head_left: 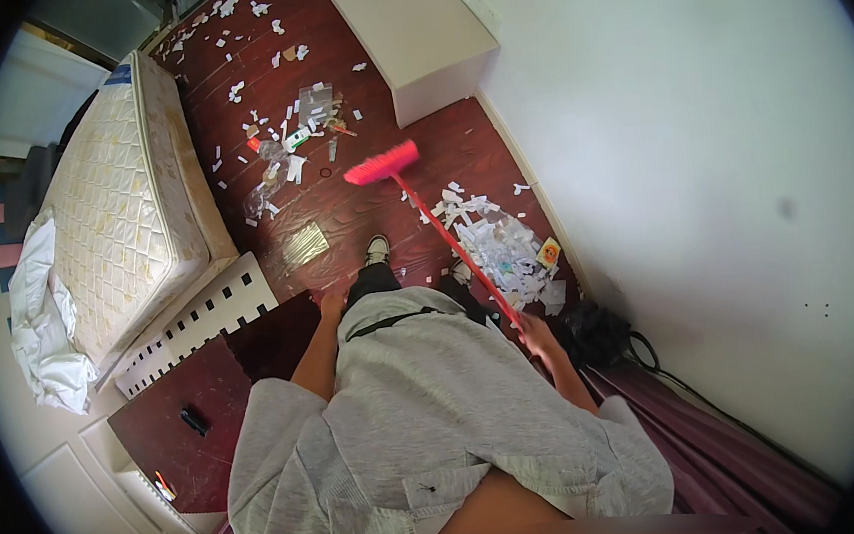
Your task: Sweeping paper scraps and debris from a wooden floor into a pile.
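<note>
My right hand is wrapped round the handle of a red broom. The handle slants up and to the left, and the pink-red bristle head, a little blurred, is at the dark red wooden floor ahead of my feet. To the right of the handle lies a large pile of white paper scraps, with a small yellow and orange packet on it. My left hand hangs beside my left thigh; its fingers are too small and hidden to make out.
Paper scraps and plastic wrappers are strewn farther ahead. On the left a bare mattress stands beside a dark red table. A pale cabinet lines the right wall. A black bundle with a cord sits near my right arm.
</note>
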### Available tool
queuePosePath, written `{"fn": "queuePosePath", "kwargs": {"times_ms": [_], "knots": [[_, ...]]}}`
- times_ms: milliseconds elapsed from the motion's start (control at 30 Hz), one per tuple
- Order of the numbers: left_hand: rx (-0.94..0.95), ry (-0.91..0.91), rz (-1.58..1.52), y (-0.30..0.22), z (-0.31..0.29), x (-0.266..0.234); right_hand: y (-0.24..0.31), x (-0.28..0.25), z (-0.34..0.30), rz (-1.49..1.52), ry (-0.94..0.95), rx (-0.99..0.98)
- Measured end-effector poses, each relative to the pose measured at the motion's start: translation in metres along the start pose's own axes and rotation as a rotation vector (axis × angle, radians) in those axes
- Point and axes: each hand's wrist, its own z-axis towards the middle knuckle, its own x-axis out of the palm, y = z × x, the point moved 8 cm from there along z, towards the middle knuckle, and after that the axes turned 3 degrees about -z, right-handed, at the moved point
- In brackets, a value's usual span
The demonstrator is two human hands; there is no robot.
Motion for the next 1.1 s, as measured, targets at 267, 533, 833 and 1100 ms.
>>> {"fn": "queuePosePath", "kwargs": {"times_ms": [267, 533, 833, 1100], "knots": [[0.041, -0.103, -0.031, -0.037, 0.027, -0.046, 0.104, 0.034, 0.046, -0.462, 0.010, -0.048], [-0.360, 0.128, -0.570, 0.020, 0.023, -0.063, -0.012, 0.059, -0.199, 0.219, 0.001, 0.651], [-0.295, 0.068, -0.730, 0.082, 0.015, -0.046, 0.118, 0.007, -0.226, 0.002, 0.029, 0.517], [-0.388, -0.319, -0.624, 0.157, -0.013, -0.085, 0.298, 0.044, 0.000, 0.084, 0.240, 0.027]]}}
